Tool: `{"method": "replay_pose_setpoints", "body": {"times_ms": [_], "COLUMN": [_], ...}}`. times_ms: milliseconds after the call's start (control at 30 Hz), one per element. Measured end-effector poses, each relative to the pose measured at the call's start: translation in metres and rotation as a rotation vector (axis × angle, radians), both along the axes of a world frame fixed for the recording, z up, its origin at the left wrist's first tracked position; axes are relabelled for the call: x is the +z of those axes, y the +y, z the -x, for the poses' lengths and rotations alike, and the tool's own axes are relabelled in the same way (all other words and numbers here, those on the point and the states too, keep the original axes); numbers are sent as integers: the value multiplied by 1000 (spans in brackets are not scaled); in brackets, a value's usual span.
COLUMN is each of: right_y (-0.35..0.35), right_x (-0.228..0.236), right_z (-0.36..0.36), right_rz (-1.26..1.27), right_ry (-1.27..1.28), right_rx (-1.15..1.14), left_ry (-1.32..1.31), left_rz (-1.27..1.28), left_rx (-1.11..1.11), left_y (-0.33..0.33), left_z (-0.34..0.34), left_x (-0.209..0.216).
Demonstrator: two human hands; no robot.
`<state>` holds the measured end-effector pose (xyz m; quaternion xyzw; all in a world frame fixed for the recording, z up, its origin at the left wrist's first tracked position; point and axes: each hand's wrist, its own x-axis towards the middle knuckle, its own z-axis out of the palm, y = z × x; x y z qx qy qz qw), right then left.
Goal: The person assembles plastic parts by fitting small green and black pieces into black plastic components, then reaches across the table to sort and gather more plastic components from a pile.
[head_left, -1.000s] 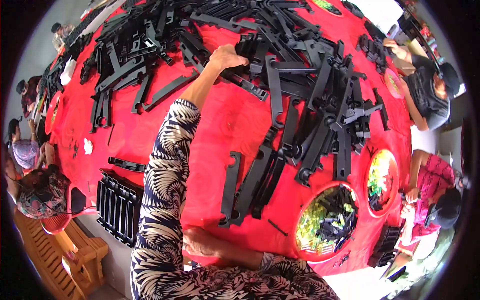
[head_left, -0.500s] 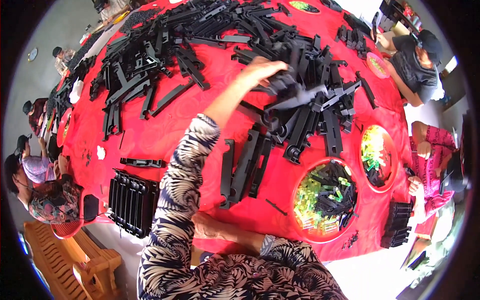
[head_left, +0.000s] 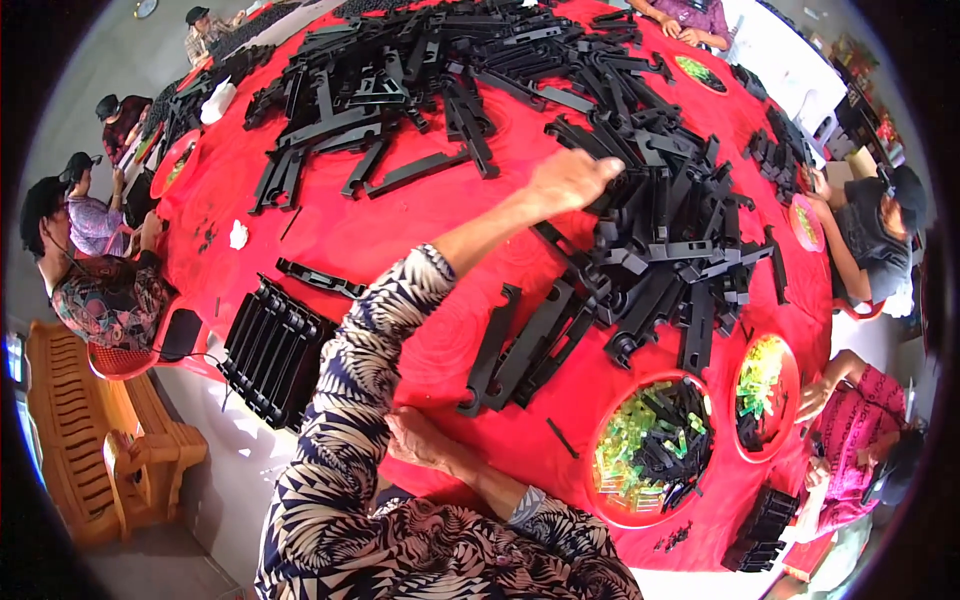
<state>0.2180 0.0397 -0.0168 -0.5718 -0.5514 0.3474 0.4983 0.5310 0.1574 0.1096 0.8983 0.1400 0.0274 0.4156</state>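
Note:
My left hand (head_left: pixel 575 182) reaches out over the near edge of a big heap of long black plastic parts (head_left: pixel 690 180). Its fingers curl down among them, the thumb pointing right; whatever they grip is hidden below the hand. Close to the table's front edge is my right hand (head_left: pixel 425 440), partly behind my left sleeve, with its fingertips out of sight. A few loose black parts (head_left: pixel 535 335) lie side by side between me and the heap. To the left of my left arm stands a neat row of black parts (head_left: pixel 270 350), with one single part (head_left: pixel 318 278) beyond it.
A red cloth (head_left: pixel 440 340) covers the table. At right stand a round red tray (head_left: pixel 610 515) and a second red bowl (head_left: pixel 792 400), both holding yellow-green and black small pieces. Several people sit around the table. A wooden bench (head_left: pixel 90 420) stands at lower left.
The view has turned, shifting the whole scene. Parts that were blurred by motion under my left hand now lie still on the heap, and that hand rests at its near left edge.

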Motion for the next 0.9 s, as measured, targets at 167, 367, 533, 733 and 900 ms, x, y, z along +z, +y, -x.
{"method": "replay_pose_setpoints", "body": {"times_ms": [167, 367, 533, 733, 900], "right_y": [1, 1, 0, -6, -10], "right_x": [5, 18, -5, -84, -93], "right_z": [-1, -10, 5, 79, 78], "right_rz": [-26, -10, -9, 537, 654], "right_ry": [-34, 52, -16, 1863, 2125], "right_rx": [46, 38, 5, -13, 134], "left_ry": [26, 133, 203, 205, 56], "left_rz": [-656, -401, -364, -516, -743], "left_rx": [462, 692, 680, 779, 722], "left_y": [128, 193, 207, 213, 219], "left_z": [-17, -45, -81, -118, -127], "left_x": [-33, -55, -62, -97, -116]}}
